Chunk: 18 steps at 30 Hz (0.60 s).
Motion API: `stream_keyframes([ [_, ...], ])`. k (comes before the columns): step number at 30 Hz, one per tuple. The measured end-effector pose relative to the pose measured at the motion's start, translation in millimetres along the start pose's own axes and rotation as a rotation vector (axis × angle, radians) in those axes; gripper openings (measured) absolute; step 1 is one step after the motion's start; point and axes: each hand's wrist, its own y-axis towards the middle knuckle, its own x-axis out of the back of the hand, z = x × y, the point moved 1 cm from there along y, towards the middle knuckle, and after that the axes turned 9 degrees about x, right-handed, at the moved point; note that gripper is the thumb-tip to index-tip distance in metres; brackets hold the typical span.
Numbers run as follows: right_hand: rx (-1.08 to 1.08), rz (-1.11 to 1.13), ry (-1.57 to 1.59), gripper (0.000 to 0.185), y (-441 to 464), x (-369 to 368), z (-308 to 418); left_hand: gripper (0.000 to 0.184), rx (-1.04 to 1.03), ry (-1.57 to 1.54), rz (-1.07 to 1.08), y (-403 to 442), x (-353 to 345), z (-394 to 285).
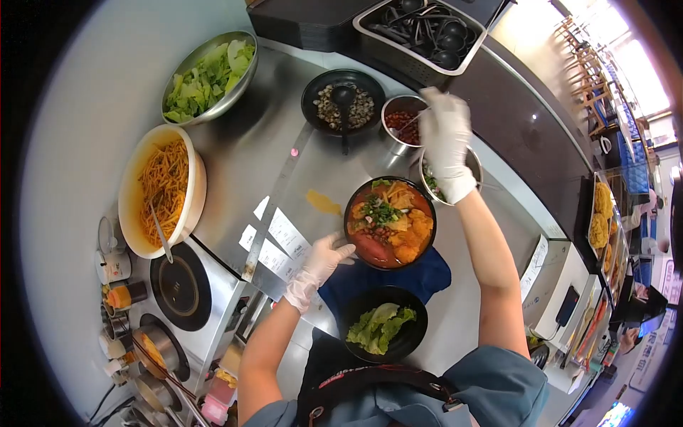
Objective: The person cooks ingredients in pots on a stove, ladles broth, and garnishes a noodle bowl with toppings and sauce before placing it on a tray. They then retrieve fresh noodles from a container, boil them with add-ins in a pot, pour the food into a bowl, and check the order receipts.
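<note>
My left hand (326,262), in a pale glove, rests its fingers at the left rim of a black bowl (378,248) filled with red broth, fried pieces, peanuts and chopped greens. Over the metal containers my gloved right hand (446,139) is raised, its fingers closed and blurred near a thin handle; what they grip is hard to make out. Beside it stands a metal pot (403,128) of red-brown peanuts. Beneath it, partly hidden, is a metal container (430,181) with chopped greens. A black bowl (384,324) with lettuce sits closest to my body.
Dark blue cloth (430,274) lies under the bowls. Paper slips (284,238) are to the left. Around stand a black dish (327,117) with a ladle, a lettuce bowl (210,82), a noodle bowl (165,192), a utensil tray (420,43) and a round cooktop (178,288).
</note>
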Motion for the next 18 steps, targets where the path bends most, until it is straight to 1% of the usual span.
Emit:
stream_keyframes([
  [2, 0.044, 0.721, 0.107, 0.044, 19.0, -16.1, 64.1, 0.047, 0.011, -0.007, -0.009, -4.4, -1.2, -3.5],
  [4, 0.223, 0.772, 0.227, 0.038, 0.8, -47.2, 91.3, 0.046, 0.005, 0.06, -0.009, -4.1, 1.3, -6.7],
  [6, 0.173, 0.766, 0.287, 0.031, -14.7, -78.9, 100.4, 0.046, 0.009, 0.084, -0.042, -5.2, 10.5, -19.2],
  [7, 0.097, 0.612, 0.365, 0.026, -18.1, -89.6, 98.5, 0.046, 0.017, 0.105, -0.076, -5.5, 17.5, -26.1],
  [8, 0.104, 0.61, 0.363, 0.026, -12.0, -89.6, 96.4, 0.046, 0.01, 0.102, -0.077, -1.9, 25.0, -36.6],
  [10, -0.162, 0.449, 0.377, 0.024, -2.9, -86.2, 86.2, 0.045, -0.018, -0.067, -0.258, 16.9, 44.1, -64.4],
  [11, -0.185, 0.282, 0.36, 0.025, -2.1, -89.1, 80.1, 0.045, -0.061, -0.096, -0.304, 30.2, 50.5, -76.0],
  [12, -0.234, 0.292, 0.257, 0.025, -0.6, -92.4, 73.6, 0.044, -0.107, -0.125, -0.349, 45.1, 56.5, -88.3],
  [14, -0.213, 0.389, 0.109, 0.025, 5.5, -88.9, 60.5, 0.044, -0.147, -0.128, -0.367, 73.7, 58.4, -113.3],
  [15, -0.107, 0.435, 0.05, 0.025, 5.6, -92.8, 52.9, 0.044, -0.177, -0.125, -0.387, 85.7, 56.6, -124.2],
  [16, -0.097, 0.433, 0.046, 0.025, 8.3, -91.8, 51.0, 0.044, -0.184, -0.133, -0.385, 96.8, 52.9, -133.2],
  [18, 0.169, 0.602, -0.123, 0.036, 10.1, -87.2, 52.2, 0.047, -0.231, -0.254, -0.428, 114.0, 44.7, -148.5],
])
